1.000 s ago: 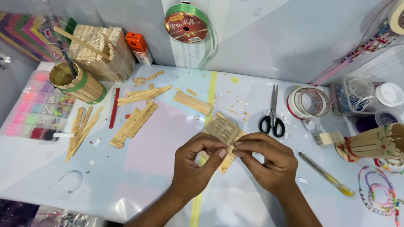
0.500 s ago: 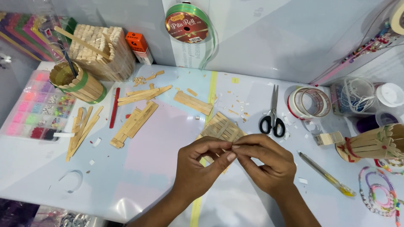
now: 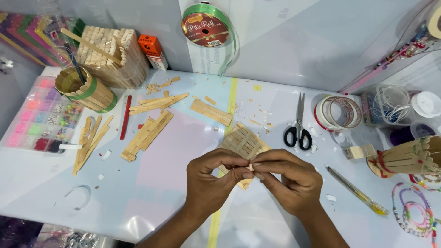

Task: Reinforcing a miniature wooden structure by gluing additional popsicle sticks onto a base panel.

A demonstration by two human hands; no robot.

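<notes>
My left hand (image 3: 213, 177) and my right hand (image 3: 287, 177) meet fingertip to fingertip near the table's front edge. Both pinch something tiny between thumb and forefinger; it is too small and too covered to make out. Directly behind the fingertips a flat panel of glued wooden craft sticks (image 3: 241, 140) lies on the table, its near corner hidden by my fingers. I cannot tell whether the fingers touch the panel.
Scissors (image 3: 297, 128), tape rolls (image 3: 337, 112) and a yellow pen (image 3: 353, 190) lie to the right. Loose craft sticks (image 3: 147, 131), a red stick (image 3: 125, 117), a stick-clad cup (image 3: 85, 89) and a bead box (image 3: 41, 121) are at the left. A ribbon spool (image 3: 204, 25) hangs behind.
My fingertips have shifted slightly toward me and closed tighter together; the stick panel shows more behind them. Nothing else on the table has moved.
</notes>
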